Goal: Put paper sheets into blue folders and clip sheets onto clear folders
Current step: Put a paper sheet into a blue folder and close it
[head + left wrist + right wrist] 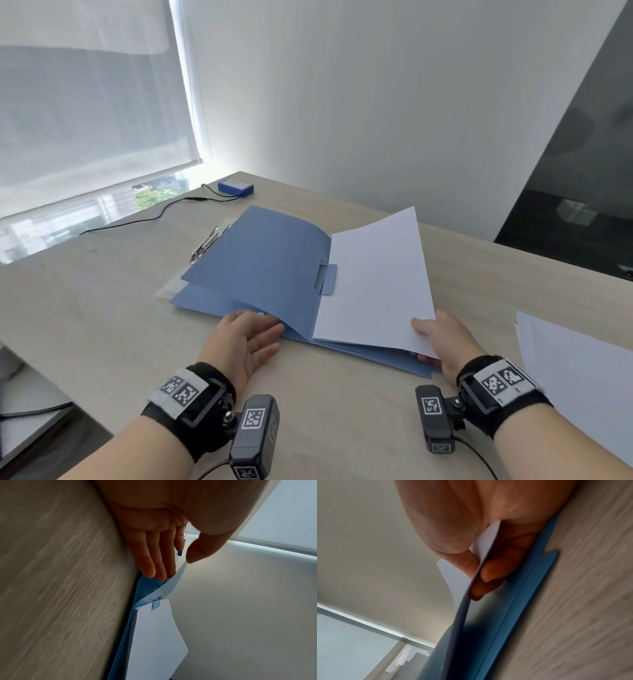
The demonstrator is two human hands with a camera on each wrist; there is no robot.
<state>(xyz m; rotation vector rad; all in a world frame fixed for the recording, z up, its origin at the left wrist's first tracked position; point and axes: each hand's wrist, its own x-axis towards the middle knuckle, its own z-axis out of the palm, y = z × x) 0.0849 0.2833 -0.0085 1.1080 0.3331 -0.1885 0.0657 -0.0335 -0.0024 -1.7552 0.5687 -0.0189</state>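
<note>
On the wooden table, a stack of blue folders lay at centre, the top blue folder's cover raised and curling toward 10 o'clock. The left hand sat at the stack's 6 o'clock edge, fingers straight and close together, their tips slid under the lifted cover, thumb apart. The right hand pinched the near corner of a white paper sheet, thumb above and fingers below, clamped on it. The sheet lay partly inside the open folder, its free edge lifted toward 3 o'clock. A metal clip protruded beyond the stack at 11 o'clock. Loose white sheets rested at 4 o'clock. A small blue box with a black cable stood at 12 o'clock.
</note>
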